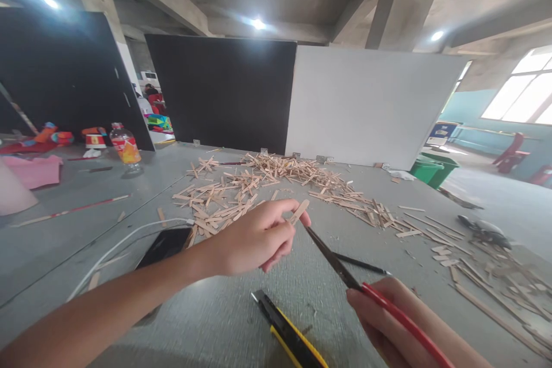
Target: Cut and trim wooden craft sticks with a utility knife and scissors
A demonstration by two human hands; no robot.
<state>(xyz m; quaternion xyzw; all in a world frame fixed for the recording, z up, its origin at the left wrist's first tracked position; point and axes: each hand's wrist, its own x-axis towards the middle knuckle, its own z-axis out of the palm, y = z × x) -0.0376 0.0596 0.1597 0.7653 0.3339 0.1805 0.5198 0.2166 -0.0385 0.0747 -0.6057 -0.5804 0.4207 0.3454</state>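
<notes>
Between the fingers of my left hand (254, 236) a short piece of wooden craft stick (299, 212) is pinched, its rounded end pointing up and right. My right hand (388, 316) grips red-handled scissors (340, 270). Their dark blades look closed together, with the tips just beside my left fingertip. On the table below lies a yellow and black utility knife (288, 328), a bit of its blade showing. A dark pen-like tool (362, 263) rests behind the scissors' blades.
Many loose craft sticks (276, 169) are heaped across the grey table. A phone (166, 247) with a white cable lies under my left forearm. A drink bottle (125, 149) stands at left. Cut strips (491, 305) lie at right. Black and white panels (224, 92) border the back.
</notes>
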